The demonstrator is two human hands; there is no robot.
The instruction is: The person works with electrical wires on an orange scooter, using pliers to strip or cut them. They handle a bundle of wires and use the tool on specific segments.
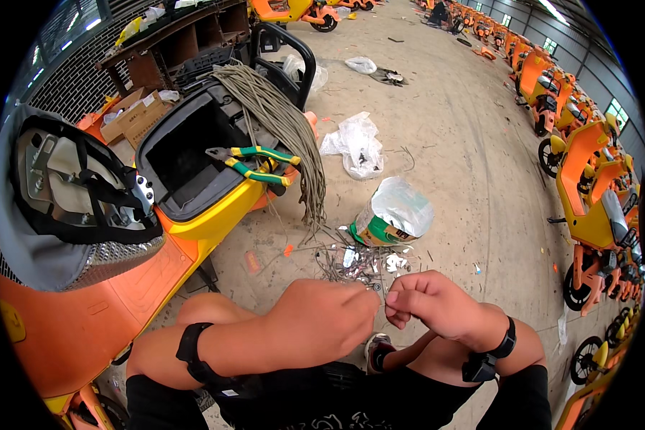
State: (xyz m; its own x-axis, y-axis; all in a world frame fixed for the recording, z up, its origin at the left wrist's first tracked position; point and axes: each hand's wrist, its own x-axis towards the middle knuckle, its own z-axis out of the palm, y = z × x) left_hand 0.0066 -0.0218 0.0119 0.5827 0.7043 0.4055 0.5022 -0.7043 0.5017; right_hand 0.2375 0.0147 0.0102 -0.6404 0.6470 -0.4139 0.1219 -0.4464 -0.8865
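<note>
Both my hands are closed and close together over my lap, a small gap between their fingertips. My left hand (330, 317) shows its back, fingers curled inward. My right hand (434, 304) is curled with thumb and forefinger pinched. Whatever they pinch is too small or hidden to make out. Ahead and to the left, pliers (256, 165) with green and yellow handles lie spread across the rim of the scooter's open storage box (163, 208). A thick bundle of grey-brown cords (269, 107) drapes over the far end of that box.
A tipped-up scooter seat (86, 265) stands at my left. On the floor ahead are a green and silver bag (398, 208), small metal scraps (347, 264) and a clear plastic bag (356, 143). Rows of orange scooters (588, 179) line the right side. Cardboard boxes (140, 118) sit far left.
</note>
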